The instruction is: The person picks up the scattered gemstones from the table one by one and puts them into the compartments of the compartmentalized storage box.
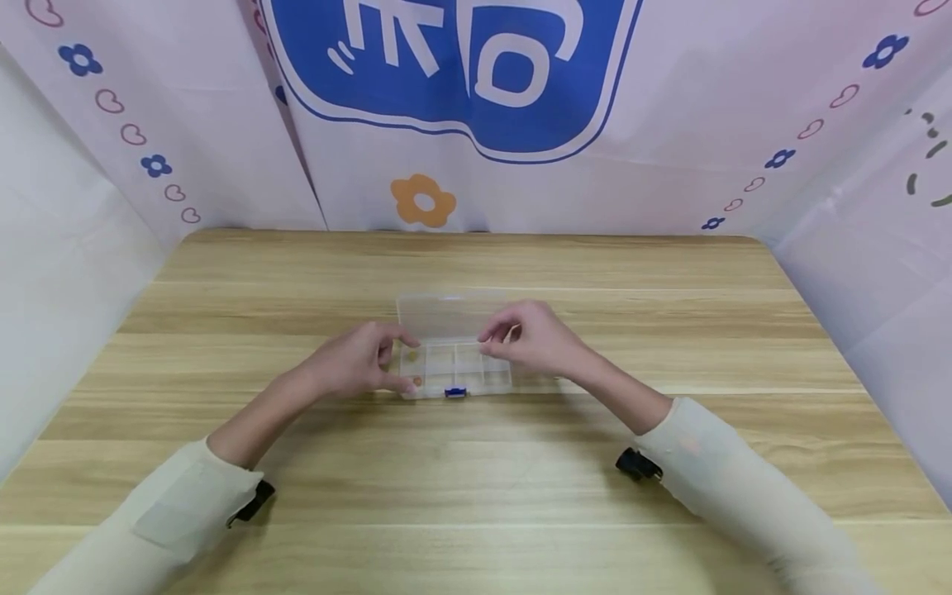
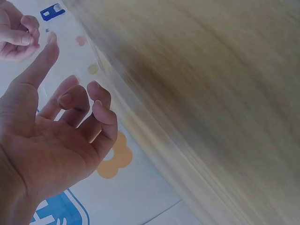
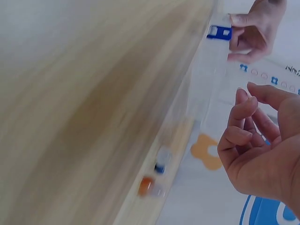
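A clear plastic compartment box (image 1: 468, 373) rests on the table, its clear lid (image 1: 439, 318) raised at the back and a blue latch (image 1: 455, 392) at its front. My left hand (image 1: 355, 359) grips its left end, thumb at the front corner and index finger at the back. A small yellow piece (image 1: 412, 356) and a small orange piece (image 1: 418, 381) sit in the left compartments. My right hand (image 1: 531, 339) is over the right end with thumb and index fingertips nearly together. Whether something tiny is between them cannot be seen.
In the right wrist view, a small blurred orange piece (image 3: 146, 186) and a blue-and-clear piece (image 3: 161, 164) lie on the wooden table (image 1: 461, 487). A printed cloth (image 1: 521, 194) hangs behind the table's far edge.
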`<state>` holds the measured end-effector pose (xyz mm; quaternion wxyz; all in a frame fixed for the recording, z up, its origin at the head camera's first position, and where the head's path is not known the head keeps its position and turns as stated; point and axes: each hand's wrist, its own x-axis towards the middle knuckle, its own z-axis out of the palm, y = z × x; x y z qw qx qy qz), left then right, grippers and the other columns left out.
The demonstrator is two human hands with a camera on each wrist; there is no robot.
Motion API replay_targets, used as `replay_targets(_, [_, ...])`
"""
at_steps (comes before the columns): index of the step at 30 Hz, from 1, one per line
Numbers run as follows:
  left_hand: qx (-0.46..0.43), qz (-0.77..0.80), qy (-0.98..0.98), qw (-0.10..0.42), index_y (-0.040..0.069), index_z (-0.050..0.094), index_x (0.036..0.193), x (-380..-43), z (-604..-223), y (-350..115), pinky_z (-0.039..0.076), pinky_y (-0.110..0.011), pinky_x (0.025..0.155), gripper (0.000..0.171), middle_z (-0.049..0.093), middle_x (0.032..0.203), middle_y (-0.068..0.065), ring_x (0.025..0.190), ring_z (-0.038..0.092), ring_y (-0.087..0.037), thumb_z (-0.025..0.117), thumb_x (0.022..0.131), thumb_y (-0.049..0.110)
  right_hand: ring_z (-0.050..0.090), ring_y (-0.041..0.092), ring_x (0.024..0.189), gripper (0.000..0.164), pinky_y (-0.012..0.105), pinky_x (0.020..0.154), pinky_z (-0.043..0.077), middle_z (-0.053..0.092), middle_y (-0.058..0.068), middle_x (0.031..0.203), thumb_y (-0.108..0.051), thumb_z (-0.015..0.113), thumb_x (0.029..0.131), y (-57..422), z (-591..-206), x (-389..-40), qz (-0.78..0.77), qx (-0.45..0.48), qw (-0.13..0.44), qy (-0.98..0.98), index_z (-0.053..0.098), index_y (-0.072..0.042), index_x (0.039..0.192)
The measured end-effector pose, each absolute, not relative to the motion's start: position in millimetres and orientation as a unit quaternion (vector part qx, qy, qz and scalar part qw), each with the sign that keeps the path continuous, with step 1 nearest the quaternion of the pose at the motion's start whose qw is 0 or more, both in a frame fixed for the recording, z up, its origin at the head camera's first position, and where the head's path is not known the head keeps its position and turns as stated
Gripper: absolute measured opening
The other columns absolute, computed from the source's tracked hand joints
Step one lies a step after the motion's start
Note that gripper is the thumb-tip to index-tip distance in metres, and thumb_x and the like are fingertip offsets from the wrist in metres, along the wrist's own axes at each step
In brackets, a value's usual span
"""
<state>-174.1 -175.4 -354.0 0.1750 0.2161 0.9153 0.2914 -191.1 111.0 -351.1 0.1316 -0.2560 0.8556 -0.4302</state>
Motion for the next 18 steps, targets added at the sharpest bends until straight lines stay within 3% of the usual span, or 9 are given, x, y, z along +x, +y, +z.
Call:
replay_targets(11, [0.212, 0.290, 0.916, 0.177, 0.000, 0.067, 0.130, -172, -353, -175, 0.033, -0.026, 0.053, 0.061, 0.051, 0.071, 0.000, 0.061, 0.043, -0.014, 0.089, 0.083, 0.030, 0.063, 0.018, 0.078, 0.006, 0.028, 0.072, 0.054, 0.070, 0.004, 0.084, -0.005, 0.075, 0.092, 155, -356, -198, -0.406, -0.219, 0.092, 0.882, 0.078, -0.002, 0.097])
replay_targets(18, [0.212, 0.287, 0.918, 0.174, 0.000, 0.067, 0.131, -172, -354, -176, 0.032, -0.026, 0.053, 0.061, 0.049, 0.070, 0.000, 0.061, 0.042, -0.014, 0.089, 0.083, 0.029, 0.062, 0.018, 0.075, 0.006, 0.026, 0.066, 0.052, 0.070, 0.004, 0.083, -0.005, 0.075, 0.093, 179, -360, -201, -0.379, -0.203, 0.100, 0.898, 0.078, -0.001, 0.096])
